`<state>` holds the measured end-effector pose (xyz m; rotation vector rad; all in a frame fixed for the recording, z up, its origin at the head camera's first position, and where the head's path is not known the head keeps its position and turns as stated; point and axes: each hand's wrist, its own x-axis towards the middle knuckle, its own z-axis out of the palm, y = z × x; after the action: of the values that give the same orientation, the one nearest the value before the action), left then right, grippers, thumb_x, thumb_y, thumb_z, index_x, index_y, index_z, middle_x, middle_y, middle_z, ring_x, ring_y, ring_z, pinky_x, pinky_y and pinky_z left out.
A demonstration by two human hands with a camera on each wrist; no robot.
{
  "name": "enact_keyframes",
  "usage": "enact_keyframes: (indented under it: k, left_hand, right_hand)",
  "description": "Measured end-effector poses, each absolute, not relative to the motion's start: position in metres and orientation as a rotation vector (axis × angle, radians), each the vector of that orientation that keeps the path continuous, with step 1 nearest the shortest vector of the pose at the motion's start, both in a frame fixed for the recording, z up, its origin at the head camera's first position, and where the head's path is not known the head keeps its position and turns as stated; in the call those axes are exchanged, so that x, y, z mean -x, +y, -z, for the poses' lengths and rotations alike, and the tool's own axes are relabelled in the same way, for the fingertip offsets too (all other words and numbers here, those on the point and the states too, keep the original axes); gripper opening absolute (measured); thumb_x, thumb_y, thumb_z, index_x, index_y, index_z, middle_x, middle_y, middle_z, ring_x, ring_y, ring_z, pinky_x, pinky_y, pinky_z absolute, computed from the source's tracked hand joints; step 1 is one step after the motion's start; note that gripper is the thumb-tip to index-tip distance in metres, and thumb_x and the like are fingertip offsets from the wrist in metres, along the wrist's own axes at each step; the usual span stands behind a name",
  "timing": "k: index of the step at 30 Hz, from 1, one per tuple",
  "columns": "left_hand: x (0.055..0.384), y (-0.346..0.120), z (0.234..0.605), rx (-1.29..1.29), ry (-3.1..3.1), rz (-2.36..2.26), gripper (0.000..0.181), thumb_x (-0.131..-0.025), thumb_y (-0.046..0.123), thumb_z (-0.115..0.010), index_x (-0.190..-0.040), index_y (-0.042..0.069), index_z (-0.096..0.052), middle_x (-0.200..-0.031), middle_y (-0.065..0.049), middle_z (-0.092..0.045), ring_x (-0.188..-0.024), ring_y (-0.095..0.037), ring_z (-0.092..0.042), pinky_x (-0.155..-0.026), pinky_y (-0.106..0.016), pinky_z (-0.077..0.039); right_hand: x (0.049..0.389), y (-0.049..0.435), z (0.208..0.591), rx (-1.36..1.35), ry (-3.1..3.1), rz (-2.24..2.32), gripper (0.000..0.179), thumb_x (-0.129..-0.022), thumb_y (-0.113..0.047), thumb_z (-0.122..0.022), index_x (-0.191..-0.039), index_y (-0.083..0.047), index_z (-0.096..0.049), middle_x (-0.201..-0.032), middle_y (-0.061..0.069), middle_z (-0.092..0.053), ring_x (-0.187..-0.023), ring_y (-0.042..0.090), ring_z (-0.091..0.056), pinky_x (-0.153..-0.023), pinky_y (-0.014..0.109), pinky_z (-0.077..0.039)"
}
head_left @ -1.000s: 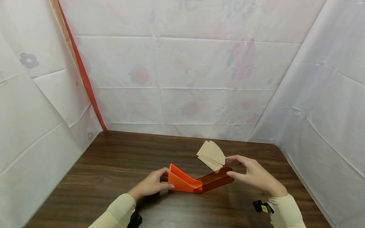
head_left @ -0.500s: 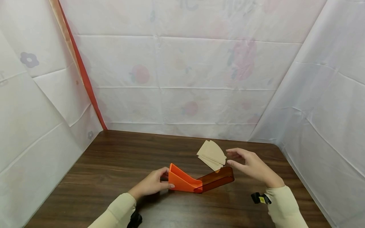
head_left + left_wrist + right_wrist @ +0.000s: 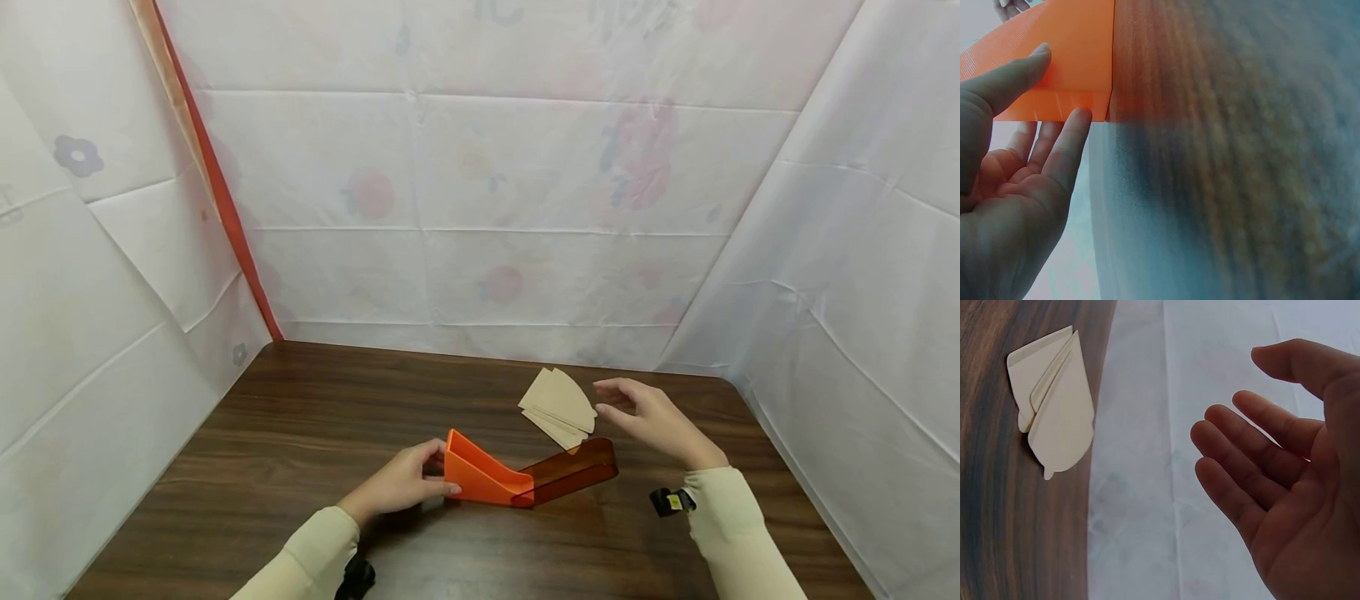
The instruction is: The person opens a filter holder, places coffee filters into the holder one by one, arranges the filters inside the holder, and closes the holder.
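An orange coffee filter holder [image 3: 480, 477] stands on the table, its see-through brown lid [image 3: 573, 473] swung open to the right. My left hand [image 3: 401, 481] grips the holder's left end, the thumb [image 3: 1019, 72] on its front face and the fingers at its end and back. Beyond the lid lie several tan paper coffee filters [image 3: 557, 402], overlapping in a loose stack. My right hand [image 3: 656, 419] hovers just right of the filters, apart from them. Its fingers [image 3: 1241, 444] are relaxed and hold nothing in the right wrist view.
The dark wooden table [image 3: 337, 392] is bounded by a white printed cloth [image 3: 465, 192] at the back and both sides. A red strip [image 3: 225, 200] runs down the left back corner. A black wrist strap [image 3: 671, 502] hangs at the right wrist.
My right hand has let go of the brown lid's far end and moved back, away from it, beside the filters. The lid stays open, and my left hand keeps its grip on the holder.
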<state>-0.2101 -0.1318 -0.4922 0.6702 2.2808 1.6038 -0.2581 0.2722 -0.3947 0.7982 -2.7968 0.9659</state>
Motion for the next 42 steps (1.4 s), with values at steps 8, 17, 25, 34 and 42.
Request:
enact_keyframes:
  k: [8,17,25,34,42]
  left_hand:
    - [0.209,-0.131,0.49,-0.669,2.275,-1.609,0.038,-0.088,0.015,-0.08,-0.119,0.005,-0.059,-0.113,-0.004,-0.066,-0.105,-0.022,-0.064,-0.084,-0.031,-0.056]
    - [0.208,-0.131,0.489,-0.666,2.262,-1.616,0.038,-0.088,0.014,-0.079,-0.119,0.005,-0.059,-0.114,-0.004,-0.066,-0.106,-0.023,-0.064,-0.085,-0.031,-0.056]
    - [0.208,-0.13,0.489,-0.682,2.273,-1.604,0.037,-0.089,0.015,-0.079,-0.118,0.005,-0.059,-0.114,-0.004,-0.066,-0.106,-0.023,-0.064,-0.085,-0.031,-0.056]
    - [0.208,-0.13,0.491,-0.675,2.257,-1.604,0.037,-0.089,0.016,-0.079,-0.118,0.006,-0.06,-0.114,-0.004,-0.066,-0.106,-0.022,-0.064,-0.085,-0.031,-0.056]
    - [0.207,-0.133,0.491,-0.677,2.257,-1.615,0.036,-0.088,0.014,-0.079,-0.117,0.005,-0.059,-0.113,-0.004,-0.066,-0.106,-0.022,-0.064,-0.085,-0.031,-0.056]
  right_hand:
    - [0.273,0.272,0.411,-0.78,-2.813,-1.015,0.036,-0.099,-0.021,-0.067,-0.132,-0.007,-0.062,-0.124,0.005,-0.065,-0.104,0.019,-0.064,-0.085,0.039,-0.054]
    - [0.285,0.268,0.426,-0.733,-2.845,-1.004,0.036,-0.098,-0.015,-0.066,-0.131,-0.002,-0.061,-0.122,0.013,-0.064,-0.104,0.026,-0.064,-0.085,0.043,-0.054]
    - [0.305,0.266,0.443,-0.699,-2.872,-1.018,0.039,-0.096,-0.013,-0.067,-0.131,0.004,-0.06,-0.129,0.023,-0.058,-0.112,0.037,-0.058,-0.092,0.054,-0.049]
    - [0.321,0.263,0.455,-0.646,-2.94,-0.996,0.041,-0.096,-0.013,-0.067,-0.131,0.007,-0.058,-0.123,0.023,-0.06,-0.106,0.034,-0.058,-0.089,0.052,-0.049]
    - [0.34,0.254,0.465,-0.611,-2.979,-0.922,0.046,-0.096,-0.016,-0.068,-0.131,0.011,-0.057,-0.123,0.026,-0.061,-0.109,0.039,-0.059,-0.091,0.053,-0.049]
